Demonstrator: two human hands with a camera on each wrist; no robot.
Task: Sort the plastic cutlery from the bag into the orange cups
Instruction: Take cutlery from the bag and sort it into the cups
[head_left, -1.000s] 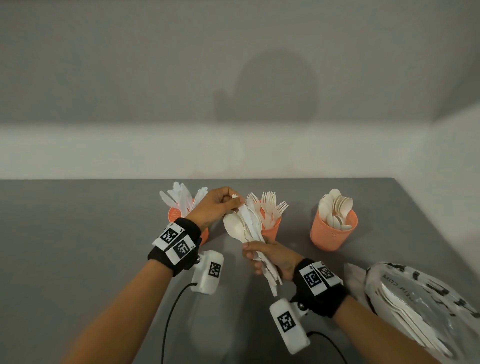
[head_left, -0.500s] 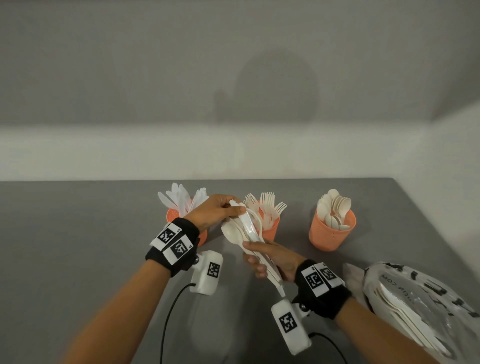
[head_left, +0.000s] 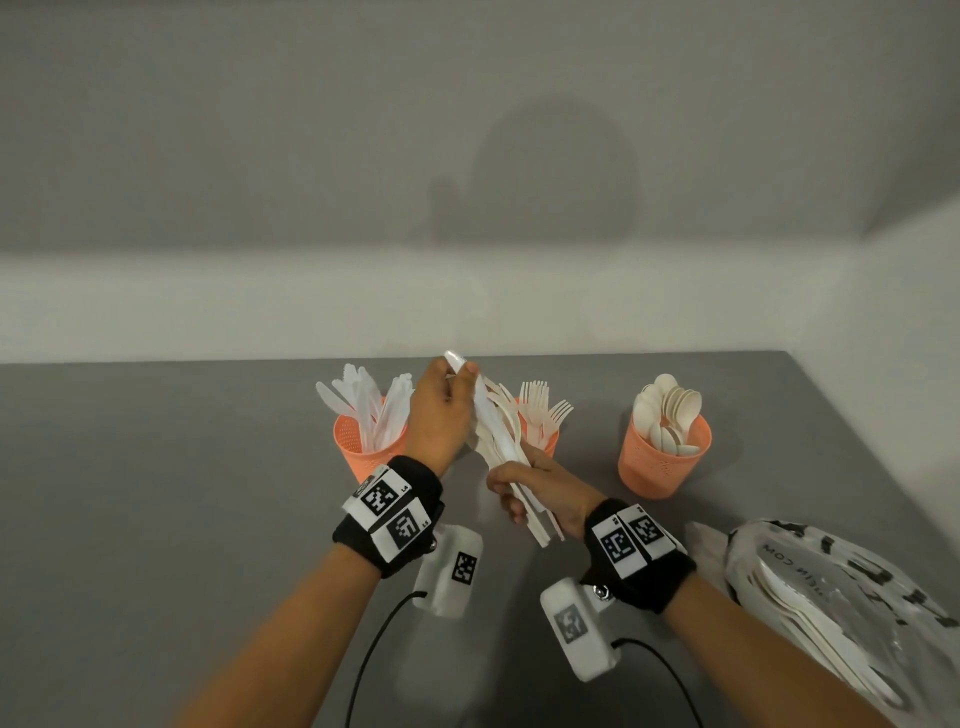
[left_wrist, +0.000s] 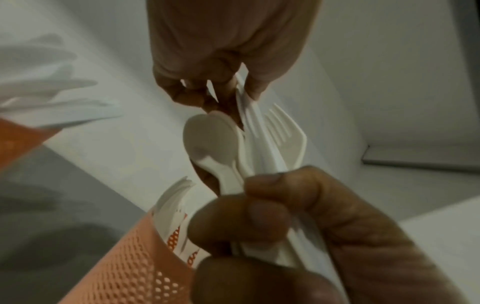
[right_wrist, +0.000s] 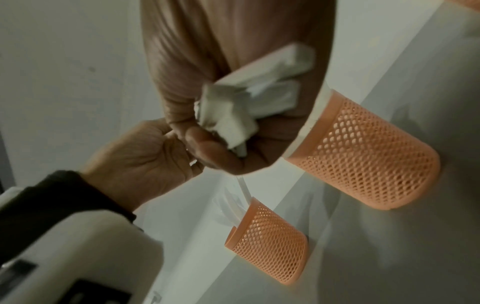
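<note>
cups (head_left: 662, 467): orange plastic, matt, perforated mesh walls
cutlery (head_left: 501, 441): smooth cream-white plastic, slight sheen
bag (head_left: 841, 597): glossy crinkled clear plastic, black print
table (head_left: 156, 519): grey, matt, smooth
wristbands (head_left: 641, 577): black cloth

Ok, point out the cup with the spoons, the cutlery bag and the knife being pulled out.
spoon cup (head_left: 660, 470), head view, mesh wall.
bag (head_left: 852, 587), head view, printed top.
knife (head_left: 488, 410), head view, mid-blade.

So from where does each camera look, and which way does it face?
Head: above, facing forward and down at the table, three cups, bag; both forearms show.
Left wrist: along the left hand toward the bundle.
Right wrist: along the right hand gripping the handles.
All three share the bundle and both hands.
</note>
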